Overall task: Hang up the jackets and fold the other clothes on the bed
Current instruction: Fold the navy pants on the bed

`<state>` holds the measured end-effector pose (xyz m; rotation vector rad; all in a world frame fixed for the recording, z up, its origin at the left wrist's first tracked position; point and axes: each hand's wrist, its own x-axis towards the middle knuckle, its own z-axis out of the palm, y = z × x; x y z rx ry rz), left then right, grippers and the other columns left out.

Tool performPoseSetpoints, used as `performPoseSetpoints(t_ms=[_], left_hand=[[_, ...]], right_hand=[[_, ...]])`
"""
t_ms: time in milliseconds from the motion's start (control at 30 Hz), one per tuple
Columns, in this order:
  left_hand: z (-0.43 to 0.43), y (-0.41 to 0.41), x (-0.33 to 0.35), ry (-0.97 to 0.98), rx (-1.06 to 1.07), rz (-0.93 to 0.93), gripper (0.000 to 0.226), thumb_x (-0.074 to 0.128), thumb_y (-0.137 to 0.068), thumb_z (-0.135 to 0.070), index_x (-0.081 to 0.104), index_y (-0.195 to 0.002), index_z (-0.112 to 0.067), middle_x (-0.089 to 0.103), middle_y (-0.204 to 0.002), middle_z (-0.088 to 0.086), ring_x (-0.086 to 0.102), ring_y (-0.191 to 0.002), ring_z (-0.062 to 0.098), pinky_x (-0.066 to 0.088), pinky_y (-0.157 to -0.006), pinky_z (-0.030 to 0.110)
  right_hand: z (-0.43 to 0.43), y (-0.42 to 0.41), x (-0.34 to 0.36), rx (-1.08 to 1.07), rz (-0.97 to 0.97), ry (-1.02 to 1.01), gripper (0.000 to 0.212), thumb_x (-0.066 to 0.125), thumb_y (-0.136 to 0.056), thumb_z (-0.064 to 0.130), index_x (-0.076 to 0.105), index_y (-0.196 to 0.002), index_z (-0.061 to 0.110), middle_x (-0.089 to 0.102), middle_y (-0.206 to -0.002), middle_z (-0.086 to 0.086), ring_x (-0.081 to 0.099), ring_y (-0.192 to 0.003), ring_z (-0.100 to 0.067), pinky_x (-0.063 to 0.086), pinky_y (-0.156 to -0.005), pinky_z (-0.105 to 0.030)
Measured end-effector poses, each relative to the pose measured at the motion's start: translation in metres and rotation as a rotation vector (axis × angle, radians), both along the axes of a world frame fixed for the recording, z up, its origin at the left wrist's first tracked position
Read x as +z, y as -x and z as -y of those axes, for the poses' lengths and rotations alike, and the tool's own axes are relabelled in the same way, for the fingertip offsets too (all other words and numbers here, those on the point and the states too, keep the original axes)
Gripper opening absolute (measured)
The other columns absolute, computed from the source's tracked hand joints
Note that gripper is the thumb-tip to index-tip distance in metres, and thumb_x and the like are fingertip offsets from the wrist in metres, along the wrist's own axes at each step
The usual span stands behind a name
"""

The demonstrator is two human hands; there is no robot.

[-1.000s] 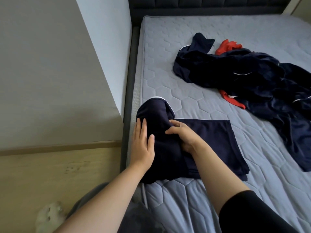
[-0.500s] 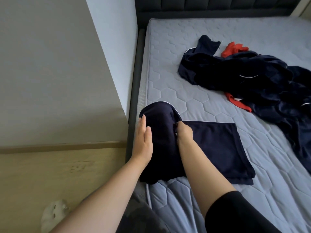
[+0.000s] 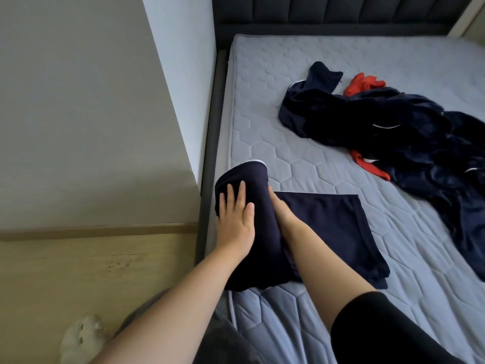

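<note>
1. Thing in hand: the navy garment [image 3: 328, 227] lies on the mattress [image 3: 288, 158] at its near left corner. A flat rectangular panel sits to the right. A thicker flap is doubled over along the left edge, with its white-trimmed end pointing toward the headboard [image 3: 341, 19].
2. Left hand [image 3: 236, 219]: palm down on the flap, fingers [image 3: 241, 193] straight and slightly spread. It presses the cloth rather than gripping it.
3. Right hand [image 3: 282, 216]: set in the crease between flap and panel, fingertips buried in the fabric (can't tell if they pinch a layer or just push in).
4. Step, as I read it: setting the fold line and flattening the flap before the next fold.
5. To do it well:
   - Use the left palm as an anchor so the flap can't slide off the left edge.
   - Run the right hand along the crease from the far end to the near end to push out trapped bulk.
   - Square the flap's long side to the panel's top hem. The curved trimmed end overhangs it now, so tuck or align that first.
   - Smooth with flat hands, since dragging this thin fabric will skew the lower layers.
6. Remaining: the pile of navy clothes [image 3: 406, 143], with a red piece [image 3: 363, 84] showing, lies toward the right edge, well apart and unsorted. Which items are jackets can't be told from here.
</note>
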<state>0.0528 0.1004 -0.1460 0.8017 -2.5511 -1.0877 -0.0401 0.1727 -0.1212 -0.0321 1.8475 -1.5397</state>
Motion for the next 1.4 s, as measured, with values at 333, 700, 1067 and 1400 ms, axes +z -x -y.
performPoseSetpoints(t_ms=[333, 700, 1067, 1400], left_hand=[[-0.013, 0.0, -0.018, 0.037, 0.014, -0.151, 0.054, 0.052, -0.093, -0.01, 0.037, -0.144, -0.013, 0.024, -0.156, 0.006, 0.021, -0.143, 0.021, 0.017, -0.116, 0.034], [0.021, -0.012, -0.008, -0.587, 0.211, 0.245, 0.058, 0.073, -0.076, -0.046, 0.06, -0.118, -0.009, 0.064, -0.117, 0.004, 0.061, -0.1, 0.02, 0.046, -0.079, 0.027], [0.001, -0.009, 0.043, -0.727, 0.183, 0.029, 0.016, 0.063, -0.083, -0.027, 0.062, -0.098, -0.02, 0.066, -0.092, -0.003, 0.062, -0.084, 0.014, 0.045, -0.062, 0.025], [-0.059, 0.017, 0.035, 0.152, -0.253, -0.024, 0.022, 0.046, -0.096, -0.026, 0.063, -0.108, -0.018, 0.053, -0.108, 0.005, 0.051, -0.102, 0.024, 0.041, -0.089, 0.035]], right_hand=[[-0.07, 0.007, -0.048, -0.031, 0.039, -0.078, 0.037, 0.057, -0.093, 0.039, 0.064, -0.112, 0.008, 0.071, -0.102, -0.006, 0.067, -0.094, -0.021, 0.053, -0.087, -0.035], [-0.069, -0.015, -0.046, -0.123, -0.787, -0.719, 0.031, 0.06, -0.089, 0.038, 0.053, -0.106, 0.014, 0.055, -0.105, -0.003, 0.056, -0.094, -0.026, 0.037, -0.064, -0.032], [-0.067, -0.026, -0.033, 0.191, -0.428, -0.26, 0.037, 0.052, -0.096, 0.023, 0.058, -0.131, 0.012, 0.064, -0.125, -0.005, 0.059, -0.114, -0.016, 0.046, -0.097, -0.031], [-0.128, 0.021, -0.019, -0.121, 0.226, -0.067, 0.031, 0.043, -0.098, 0.007, 0.06, -0.073, 0.002, 0.067, -0.064, -0.005, 0.059, -0.045, -0.013, 0.042, -0.04, -0.015]])
